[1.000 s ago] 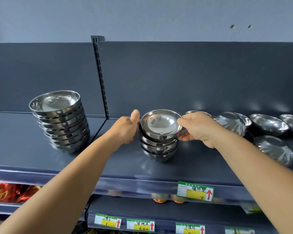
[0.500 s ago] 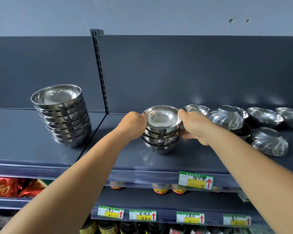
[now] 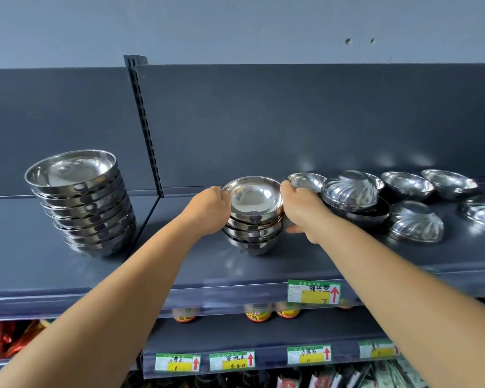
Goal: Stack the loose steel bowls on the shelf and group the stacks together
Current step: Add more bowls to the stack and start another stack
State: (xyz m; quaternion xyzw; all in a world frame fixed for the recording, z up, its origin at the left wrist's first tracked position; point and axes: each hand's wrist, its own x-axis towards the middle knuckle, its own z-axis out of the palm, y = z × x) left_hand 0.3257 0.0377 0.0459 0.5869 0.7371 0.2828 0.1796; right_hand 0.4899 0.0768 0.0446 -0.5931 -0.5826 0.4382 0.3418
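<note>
Hands (image 3: 207, 210) (image 3: 303, 208) around short bowl stack (image 3: 253, 217) on shelf (image 3: 179, 264)

Two bowl stacks (image 3: 80, 203) (image 3: 254, 217) — seven loose bowls (image 3: 350, 191), two hands (image 3: 207, 210) (image 3: 301, 207).

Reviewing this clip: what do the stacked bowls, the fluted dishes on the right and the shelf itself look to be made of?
Small stack, held between left hand and right hand, and tall stack: likely polished steel, mirror-bright with sharp reflections. Fluted dishes: the same shiny metal, pressed into ribs that catch the light. Shelf: probably painted sheet metal, a dark matte grey that gives only soft reflections.
</note>
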